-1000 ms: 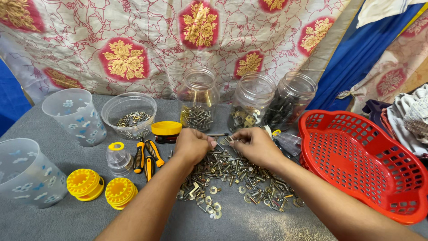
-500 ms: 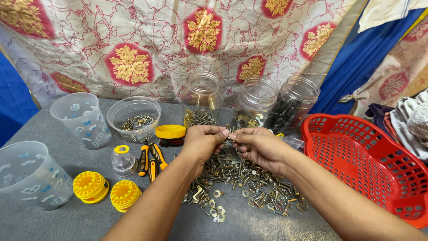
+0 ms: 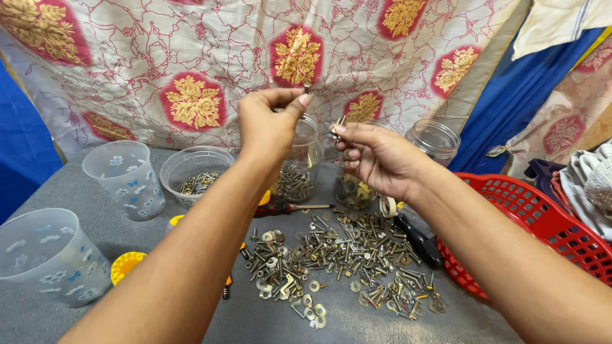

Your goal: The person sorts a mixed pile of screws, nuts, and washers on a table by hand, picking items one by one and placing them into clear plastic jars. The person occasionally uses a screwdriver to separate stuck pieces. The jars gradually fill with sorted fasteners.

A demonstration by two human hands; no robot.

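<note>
Pinching one small screw (image 3: pixel 306 88) in our left hand (image 3: pixel 268 124), our right hand (image 3: pixel 376 159) clasping several more, we release it squarely above the open jar (image 3: pixel 298 167).

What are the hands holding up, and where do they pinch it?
The left hand pinches a small screw by its lower end; the right hand grips a few screws by their lower ends.

three clear jars (image 3: pixel 299 165), two patterned plastic cups (image 3: pixel 124 178), one clear bowl (image 3: pixel 194 175), one red basket (image 3: pixel 542 223), two hands (image 3: pixel 268 124).
</note>
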